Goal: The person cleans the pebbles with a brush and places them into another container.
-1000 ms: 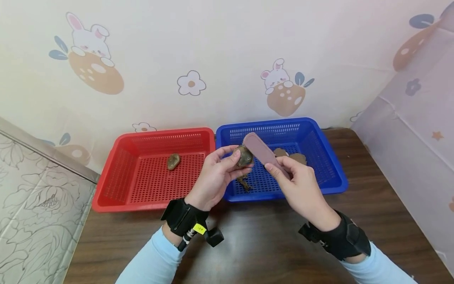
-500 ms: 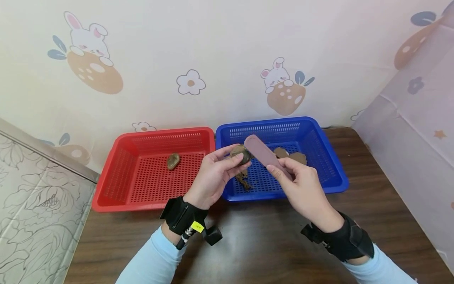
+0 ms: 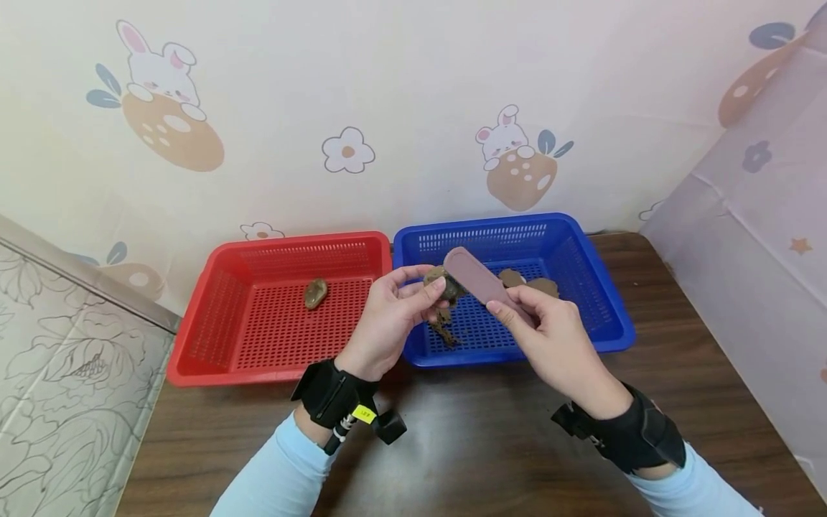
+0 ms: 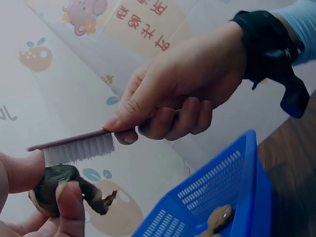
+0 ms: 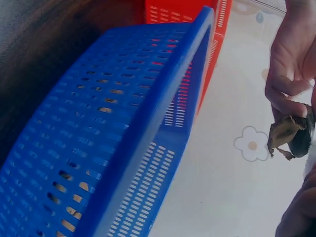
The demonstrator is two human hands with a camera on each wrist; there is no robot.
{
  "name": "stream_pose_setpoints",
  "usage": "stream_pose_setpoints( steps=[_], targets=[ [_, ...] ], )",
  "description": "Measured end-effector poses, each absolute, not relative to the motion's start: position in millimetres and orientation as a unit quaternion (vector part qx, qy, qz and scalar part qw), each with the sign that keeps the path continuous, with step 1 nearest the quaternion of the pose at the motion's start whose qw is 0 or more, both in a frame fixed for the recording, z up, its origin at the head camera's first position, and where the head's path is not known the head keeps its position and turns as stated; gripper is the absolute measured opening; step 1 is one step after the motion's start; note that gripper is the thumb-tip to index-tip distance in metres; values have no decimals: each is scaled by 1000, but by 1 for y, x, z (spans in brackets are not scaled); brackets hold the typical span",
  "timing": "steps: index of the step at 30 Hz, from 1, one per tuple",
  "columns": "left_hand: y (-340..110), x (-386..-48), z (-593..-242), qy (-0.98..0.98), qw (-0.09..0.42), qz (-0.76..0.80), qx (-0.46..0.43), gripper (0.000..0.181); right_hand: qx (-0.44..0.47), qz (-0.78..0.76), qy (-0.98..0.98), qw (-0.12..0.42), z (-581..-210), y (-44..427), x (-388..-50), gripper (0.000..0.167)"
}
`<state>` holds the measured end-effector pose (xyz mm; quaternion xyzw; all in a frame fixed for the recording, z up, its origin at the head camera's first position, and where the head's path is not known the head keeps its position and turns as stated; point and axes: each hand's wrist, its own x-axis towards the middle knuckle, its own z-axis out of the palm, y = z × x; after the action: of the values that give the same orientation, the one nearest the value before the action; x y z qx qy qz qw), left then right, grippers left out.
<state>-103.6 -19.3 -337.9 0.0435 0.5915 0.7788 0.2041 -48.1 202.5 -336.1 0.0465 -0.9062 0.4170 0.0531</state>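
Observation:
My left hand (image 3: 381, 327) holds a dark, rounded, stone-like lump (image 4: 52, 182) between thumb and fingers. Brown mud partly coats it, and in the left wrist view a strip of mud (image 4: 98, 195) hangs off its side. My right hand (image 3: 558, 345) grips a pinkish-brown brush (image 3: 478, 276) by its handle. Its pale bristles (image 4: 81, 149) face down onto the lump's top in the left wrist view, touching or nearly so. Both hands are above the near left part of the blue basket (image 3: 604, 305). The right wrist view shows the lump only at its edge.
Brown lumps (image 3: 543, 287) and mud scraps (image 3: 444, 332) lie inside the blue basket. A red basket (image 3: 194, 345) stands left of it, with one greenish-brown lump (image 3: 315, 294) inside. Both stand on a dark wooden table (image 3: 452, 445), against a wall covering (image 3: 413, 72) behind.
The lump has turned in my left hand, and its mud-coated side now shows more. The brush dropped slightly and stays beside the lump. Both baskets stay put.

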Motion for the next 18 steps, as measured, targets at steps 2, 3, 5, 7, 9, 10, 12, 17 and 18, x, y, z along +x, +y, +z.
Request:
stream_pose_setpoints(
  steps=[2, 3, 5, 7, 9, 10, 12, 17, 18],
  targets=[
    [-19, -103, -339, 601, 198, 773, 43, 41, 45, 410, -910, 48, -336, 203, -49, 33],
    [-19, -103, -339, 605, 195, 771, 43, 40, 43, 407, -911, 49, -336, 204, -50, 34],
    [-20, -103, -340, 612, 189, 767, 44, 37, 38, 404, -913, 53, -336, 205, -50, 34],
    [-20, -103, -341, 615, 183, 765, 46, 37, 38, 405, -912, 58, -335, 205, -49, 33],
    [-21, -103, -342, 614, 178, 767, 52, 37, 42, 410, -909, 62, -333, 203, -46, 30],
    [-21, -103, -342, 613, 175, 769, 55, 38, 45, 413, -907, 63, -332, 202, -45, 29],
    [-21, -103, -343, 610, 171, 772, 60, 38, 51, 412, -908, 60, -331, 200, -43, 28],
    [-21, -103, -343, 606, 167, 775, 63, 36, 45, 398, -915, 50, -333, 198, -44, 34],
    [-21, -103, -343, 606, 168, 775, 63, 36, 42, 397, -916, 50, -333, 199, -45, 36]
  ],
)
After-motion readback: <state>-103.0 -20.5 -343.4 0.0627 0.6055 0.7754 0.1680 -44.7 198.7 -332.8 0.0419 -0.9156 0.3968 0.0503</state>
